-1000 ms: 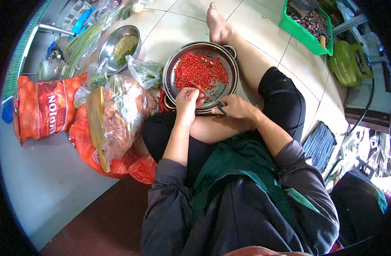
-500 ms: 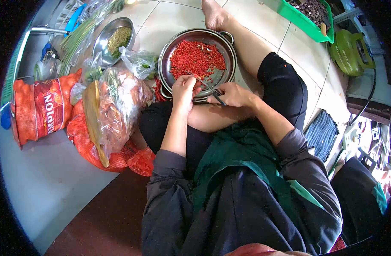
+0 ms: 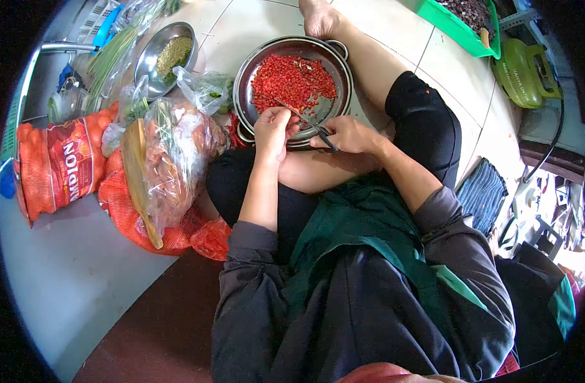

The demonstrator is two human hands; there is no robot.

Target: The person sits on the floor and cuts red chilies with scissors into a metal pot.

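A round metal pot [image 3: 240,96] with two handles holds many small cut pieces of red chili [image 3: 289,80]. Over its near rim, my right hand [image 3: 353,136] grips scissors [image 3: 321,131] with dark handles, their blades pointing left across the pot. Close beside the blades, my left hand [image 3: 273,132] is closed with its fingers pinched together. A bit of red chili shows at those fingers, mostly hidden by the hand. Left of the pot, whole red chilies [image 3: 234,133] lie partly covered by plastic.
A steel bowl [image 3: 157,51] of greenish seeds stands back left. Nearer are a plastic bag of brownish produce [image 3: 180,163], a wooden board [image 3: 138,182] and an orange mesh sack [image 3: 62,163]. A green tray [image 3: 449,25] and a green gas cylinder [image 3: 519,73] stand right.
My left hand has shifted slightly at the pot's near rim, and the scissor blades now show more plainly over the pot. The view has tilted a little.
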